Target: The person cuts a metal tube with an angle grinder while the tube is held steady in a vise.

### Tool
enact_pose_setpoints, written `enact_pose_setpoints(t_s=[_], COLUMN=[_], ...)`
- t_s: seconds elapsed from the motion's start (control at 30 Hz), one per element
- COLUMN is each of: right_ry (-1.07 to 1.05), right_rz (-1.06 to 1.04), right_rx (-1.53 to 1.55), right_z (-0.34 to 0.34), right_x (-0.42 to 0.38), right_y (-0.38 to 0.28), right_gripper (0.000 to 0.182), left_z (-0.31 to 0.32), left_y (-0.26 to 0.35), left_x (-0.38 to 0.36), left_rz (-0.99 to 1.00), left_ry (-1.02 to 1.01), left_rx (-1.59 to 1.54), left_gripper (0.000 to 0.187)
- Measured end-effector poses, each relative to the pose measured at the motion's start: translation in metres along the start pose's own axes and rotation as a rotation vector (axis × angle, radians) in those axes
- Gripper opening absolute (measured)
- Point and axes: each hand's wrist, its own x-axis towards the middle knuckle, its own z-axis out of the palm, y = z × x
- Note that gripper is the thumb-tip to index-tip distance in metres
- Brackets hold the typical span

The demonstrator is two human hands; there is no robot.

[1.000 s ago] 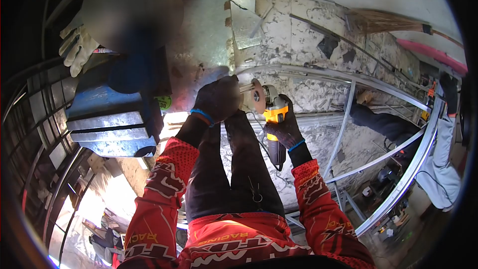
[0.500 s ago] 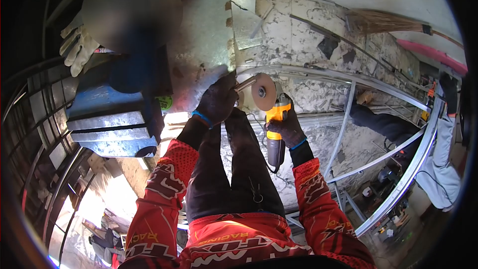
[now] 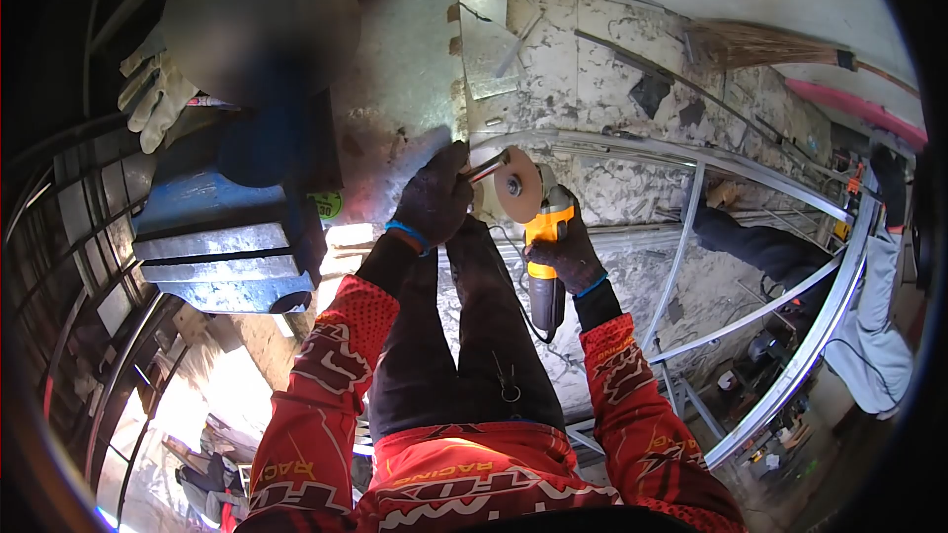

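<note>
My right hand (image 3: pixel 568 252), in a dark glove, grips the yellow and black angle grinder (image 3: pixel 545 257) by its body. Its round tan disc (image 3: pixel 517 185) faces up towards me. My left hand (image 3: pixel 434 195), also gloved, is closed around a small metal wrench (image 3: pixel 487 167) whose tip touches the disc's centre. Both hands are held above my raised knee in dark trousers (image 3: pixel 474 336). My sleeves are red with white lettering.
A blue metal box (image 3: pixel 222 237) stands at the left, with another person's pale gloved hand (image 3: pixel 150 89) above it. Curved metal frame tubes (image 3: pixel 770 306) run across the right side. A broom (image 3: pixel 770 44) lies at the upper right. A second person (image 3: pixel 879 316) stands at the right edge.
The grinder has been turned so that the disc faces up. My left hand has brought the wrench to the disc's centre and shifted slightly left since half a second ago.
</note>
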Motion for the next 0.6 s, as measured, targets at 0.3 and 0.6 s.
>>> enact_pose_setpoints(t_s=[0.3, 0.6], right_ry=[-0.004, -0.024], right_rz=[-0.026, -0.037], right_rx=[-0.018, 0.027], right_z=[0.002, 0.000], right_x=[-0.001, -0.003], right_y=[0.010, 0.013], right_gripper=[0.101, 0.099], left_z=[0.004, 0.003], left_y=[0.006, 0.008], left_x=[-0.001, -0.005], left_rz=[-0.073, -0.207], left_ry=[0.016, -0.030], left_rx=[-0.072, -0.282], left_gripper=[0.057, 0.050])
